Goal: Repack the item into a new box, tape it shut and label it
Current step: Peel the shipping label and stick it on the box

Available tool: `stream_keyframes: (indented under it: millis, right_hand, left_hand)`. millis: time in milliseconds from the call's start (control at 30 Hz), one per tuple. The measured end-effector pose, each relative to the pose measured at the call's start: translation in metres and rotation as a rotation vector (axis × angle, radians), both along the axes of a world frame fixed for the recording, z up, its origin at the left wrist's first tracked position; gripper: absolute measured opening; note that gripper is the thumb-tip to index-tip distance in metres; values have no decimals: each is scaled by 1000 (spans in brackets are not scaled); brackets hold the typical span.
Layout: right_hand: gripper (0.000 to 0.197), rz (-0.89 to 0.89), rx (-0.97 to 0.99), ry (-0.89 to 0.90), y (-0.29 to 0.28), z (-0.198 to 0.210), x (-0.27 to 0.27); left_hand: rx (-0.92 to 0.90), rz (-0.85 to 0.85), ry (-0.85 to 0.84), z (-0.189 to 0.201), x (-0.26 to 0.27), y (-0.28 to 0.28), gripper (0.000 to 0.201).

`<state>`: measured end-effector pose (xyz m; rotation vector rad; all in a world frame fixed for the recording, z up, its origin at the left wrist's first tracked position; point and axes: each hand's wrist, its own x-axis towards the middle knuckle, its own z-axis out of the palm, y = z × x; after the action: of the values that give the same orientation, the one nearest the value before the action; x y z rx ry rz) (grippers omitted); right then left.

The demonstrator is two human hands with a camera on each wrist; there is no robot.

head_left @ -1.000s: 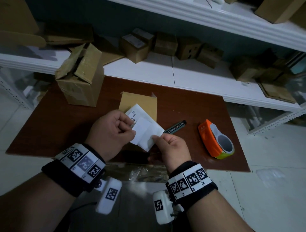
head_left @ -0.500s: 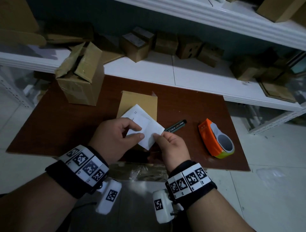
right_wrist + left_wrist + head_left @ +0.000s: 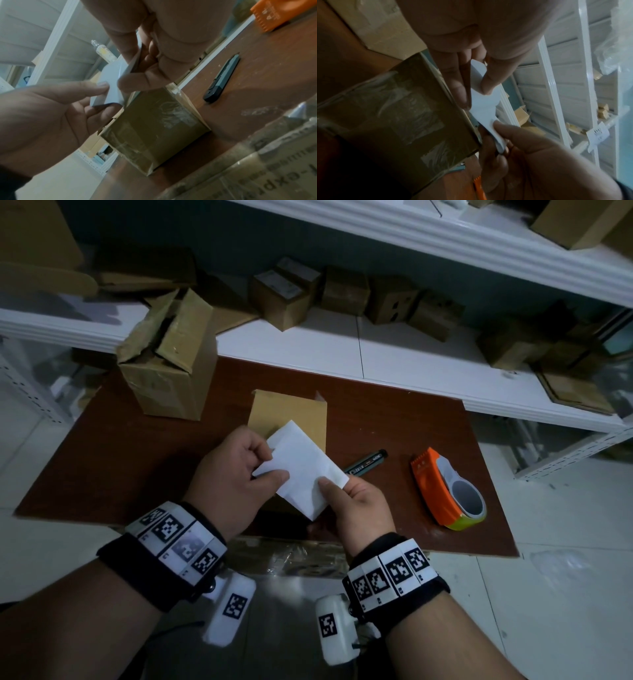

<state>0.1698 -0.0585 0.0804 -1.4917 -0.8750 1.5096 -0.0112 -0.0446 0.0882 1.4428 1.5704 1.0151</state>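
Both hands hold a white label sheet (image 3: 301,470) above the small taped cardboard box (image 3: 287,412) on the brown table (image 3: 120,460). My left hand (image 3: 270,470) pinches the sheet's left edge between thumb and fingers. My right hand (image 3: 325,486) pinches its lower right corner. In the left wrist view the label (image 3: 481,102) bends between the left hand (image 3: 474,94) and the other hand's thumb, beside the box (image 3: 399,112). The right wrist view shows the label (image 3: 111,81) over the box (image 3: 154,124), gripped by the right hand (image 3: 135,70).
An orange tape dispenser (image 3: 442,487) lies on the table at the right, with a dark pen-like tool (image 3: 366,462) between it and the box. An opened, worn cardboard box (image 3: 168,364) stands at the back left. White shelves (image 3: 376,361) behind carry several small boxes.
The sheet has turned and flattened between the hands, so its printed part no longer shows. The left thumb has slid along its left edge. Both hands stayed over the small box.
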Motion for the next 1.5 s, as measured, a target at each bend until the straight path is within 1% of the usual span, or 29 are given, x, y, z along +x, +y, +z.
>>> stream_keyframes:
  millis: [133, 233, 300, 400, 500, 567, 667, 700, 867, 1033, 1133, 1200, 1267, 1300, 1433, 1500]
  right_hand:
    - [15, -17, 10, -3, 1, 1, 2]
    - [16, -16, 22, -5, -1, 3, 3]
    - [15, -11, 26, -11, -1, 4, 3]
    - [14, -14, 39, -9, -1, 4, 3]
    - [13, -28, 48, -13, -2, 5, 2]
    - [14, -27, 51, -18, -3, 5, 2]
    - [14, -28, 48, -41, -3, 6, 2]
    - [14, -27, 44, -48, -3, 6, 2]
    - [11, -45, 34, -72, -1, 10, 5]
    - [18, -109, 30, -94, 2, 11, 12]
    - [26, -159, 50, -81, 5, 9, 13]
    - [23, -201, 45, -88, 6, 8, 17]
    - [14, -233, 41, -104, 8, 9, 24]
    - [14, -250, 38, -111, 9, 8, 28]
    - [23, -338, -10, -82, 14, 9, 45]
    - [28, -409, -52, -16, 17, 7, 53]
  left_hand:
    - [1, 75, -54, 2, -4, 5, 38]
    - [-2, 89, -112, 4, -8, 6, 39]
    - [16, 52, -146, 5, -9, 6, 34]
    - [0, -22, -117, 7, -7, 2, 19]
    - [9, -16, -132, 8, -3, -1, 5]
    - [23, 7, -112, 8, -2, -2, 16]
    - [39, 37, -3, 6, -3, 0, 17]
    - [47, 47, 9, 5, -4, 1, 18]
    - [109, 133, 6, 2, -11, 9, 26]
    - [105, 236, 2, 3, -18, 16, 33]
    - [98, 295, -36, 1, -23, 19, 34]
    - [109, 317, -48, 2, -25, 19, 35]
    - [113, 334, -77, 3, -27, 21, 35]
    - [112, 344, -97, 3, -28, 22, 35]
    - [104, 377, -258, -2, -37, 29, 40]
    - [110, 393, -308, -2, -40, 30, 43]
